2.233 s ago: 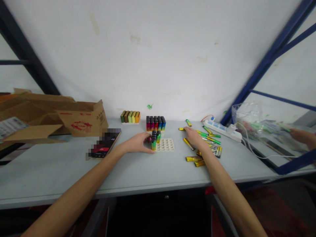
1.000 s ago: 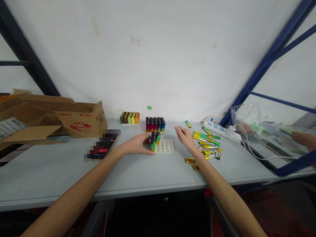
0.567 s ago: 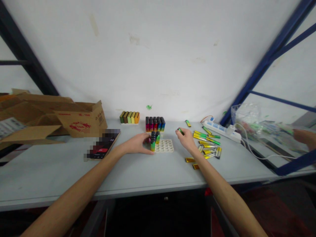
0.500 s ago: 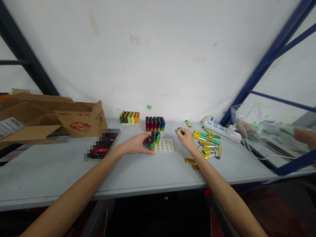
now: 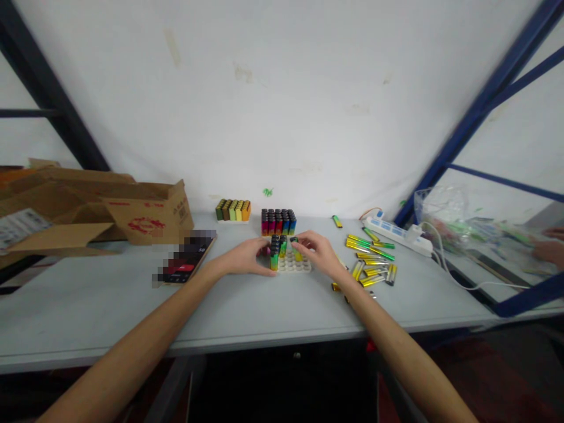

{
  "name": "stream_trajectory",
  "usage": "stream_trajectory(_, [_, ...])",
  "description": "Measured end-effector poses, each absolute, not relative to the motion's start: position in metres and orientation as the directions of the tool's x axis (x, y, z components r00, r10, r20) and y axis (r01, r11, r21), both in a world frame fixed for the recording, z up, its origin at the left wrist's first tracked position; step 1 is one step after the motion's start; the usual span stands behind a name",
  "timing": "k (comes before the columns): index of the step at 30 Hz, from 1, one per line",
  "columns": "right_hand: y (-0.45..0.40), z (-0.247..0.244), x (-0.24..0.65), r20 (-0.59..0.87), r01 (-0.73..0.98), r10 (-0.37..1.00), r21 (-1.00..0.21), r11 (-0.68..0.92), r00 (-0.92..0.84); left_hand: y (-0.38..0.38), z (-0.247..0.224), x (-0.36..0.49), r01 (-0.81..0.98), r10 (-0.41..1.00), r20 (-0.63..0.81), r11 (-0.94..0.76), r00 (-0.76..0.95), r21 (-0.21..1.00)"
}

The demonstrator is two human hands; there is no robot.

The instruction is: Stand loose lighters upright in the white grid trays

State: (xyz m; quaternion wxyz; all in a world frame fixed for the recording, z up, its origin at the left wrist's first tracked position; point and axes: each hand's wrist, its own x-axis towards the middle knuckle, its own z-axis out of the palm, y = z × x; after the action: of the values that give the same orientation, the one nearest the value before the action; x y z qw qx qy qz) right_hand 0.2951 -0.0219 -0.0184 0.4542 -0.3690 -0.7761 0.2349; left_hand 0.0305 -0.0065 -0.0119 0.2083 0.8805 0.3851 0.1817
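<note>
A white tray (image 5: 300,267) with round holes lies on the table, its left part filled with upright green-yellow lighters (image 5: 274,255) with black tops. My left hand (image 5: 249,257) is curved around the tray's left end, thumb and fingers at the standing lighters. Over the tray, my right hand (image 5: 315,249) pinches a green-yellow lighter (image 5: 298,251), held upright above or in a hole; which one I cannot tell. To the right of this hand many loose lighters (image 5: 370,255) lie scattered, partly behind my forearm.
Two filled blocks of lighters, one yellow-brown (image 5: 233,211) and one multicoloured (image 5: 278,222), stand near the wall. A phone (image 5: 187,261) and cardboard box (image 5: 150,217) are left. A power strip (image 5: 399,235), plastic bags (image 5: 445,211) and another person's hand (image 5: 549,252) are right.
My right hand has moved left to the tray with its lighter, which is now upright. My left hand has stayed at the tray's left end.
</note>
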Motion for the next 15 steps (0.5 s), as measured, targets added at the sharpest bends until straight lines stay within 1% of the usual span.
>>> stream_trajectory(3, [-0.026, -0.021, 0.285, 0.498, 0.304, 0.799, -0.745, 0.593, -0.339, -0.006, -0.012, 0.030, 0.598, 0.751, 0.167, -0.621, 0.639, 0.507])
stream_trajectory(6, [-0.028, -0.022, 0.279, 0.502, 0.311, 0.796, -0.739, 0.597, -0.338, -0.006, -0.012, 0.030, 0.585, 0.742, 0.172, -0.629, 0.648, 0.512])
stream_trajectory(10, [-0.028, -0.021, 0.278, 0.543, 0.391, 0.768, -0.662, 0.640, -0.340, -0.007, -0.011, 0.031, 0.588, 0.745, 0.168, -0.626, 0.646, 0.512])
stream_trajectory(15, [-0.028, -0.016, 0.280, 0.562, 0.523, 0.725, -0.510, 0.683, -0.398, -0.008, -0.010, 0.031, 0.613, 0.758, 0.150, -0.611, 0.634, 0.501])
